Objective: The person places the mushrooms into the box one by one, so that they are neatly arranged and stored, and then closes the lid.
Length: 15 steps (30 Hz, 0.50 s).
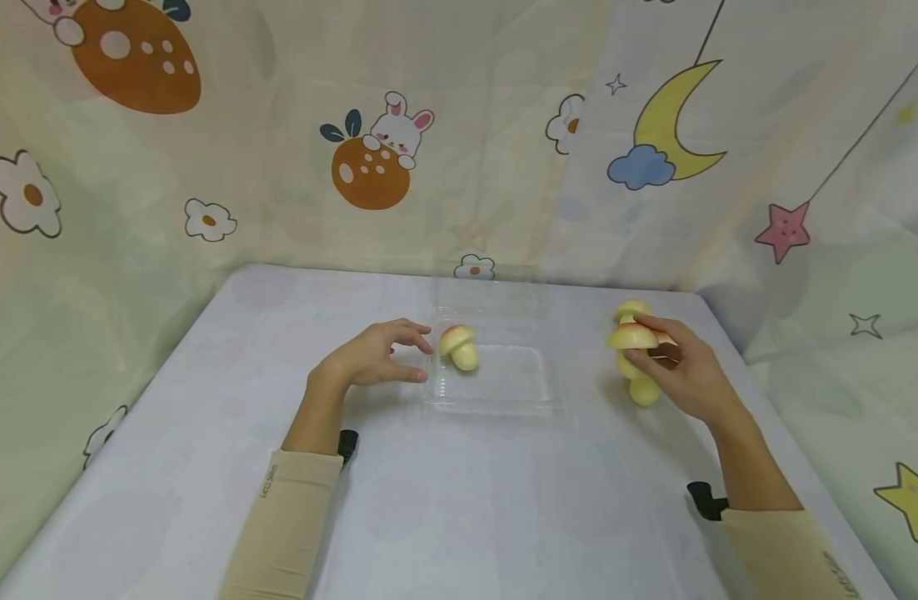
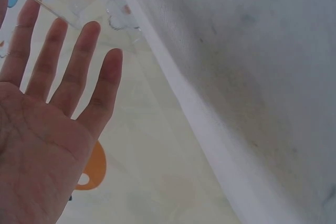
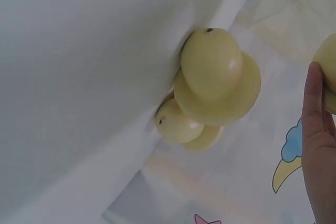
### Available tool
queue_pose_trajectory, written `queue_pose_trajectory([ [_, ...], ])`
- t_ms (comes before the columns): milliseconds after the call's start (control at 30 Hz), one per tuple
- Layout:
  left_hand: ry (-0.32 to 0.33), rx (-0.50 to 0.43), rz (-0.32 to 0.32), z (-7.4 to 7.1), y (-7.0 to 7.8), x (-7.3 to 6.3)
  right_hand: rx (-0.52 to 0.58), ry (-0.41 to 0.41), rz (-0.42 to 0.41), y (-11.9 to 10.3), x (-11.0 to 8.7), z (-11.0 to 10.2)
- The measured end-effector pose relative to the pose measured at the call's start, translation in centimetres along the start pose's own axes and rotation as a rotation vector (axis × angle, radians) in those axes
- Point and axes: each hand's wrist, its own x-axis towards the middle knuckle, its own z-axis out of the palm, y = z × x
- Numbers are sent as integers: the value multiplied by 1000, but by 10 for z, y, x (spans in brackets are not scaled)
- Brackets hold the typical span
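on the right side of the white table, the person's right hand pinches a pale yellow mushroom between thumb and fingers, its reddish-tinged cap uppermost. the grip is closed up to the mushroom's width, and the right wrist view catches just part of the held piece at its edge. two more mushrooms lie close by on the tabletop: a near mushroom, its rounded stem end towards the person, and a far mushroom beyond the fingers. from the right wrist these two sit side by side, one partly overlapping the other in that view.

near the middle of the table stands a clear plastic box, its transparent lid folded back on the far side. a boxed mushroom lies tilted in the left part of the box, red-tinged cap to the upper left, stem to the lower right. the left hand is beside the box's left edge, thumb and fingers spread well apart with nothing between them — whether the fingertips touch the plastic cannot be told.

both forearms wear beige sleeves; behind the table hangs a pale curtain printed with rabbits, flowers, stars and a moon.
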Motion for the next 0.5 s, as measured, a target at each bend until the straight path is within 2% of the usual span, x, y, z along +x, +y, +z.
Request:
queue_pose_trajectory([
  [300,0,-13,-13,2,0,0,49,-13,-45,-13,23,19],
  [500,-2,-20,10,3,0,-1,99,-44,-52,-44,35,31],
])
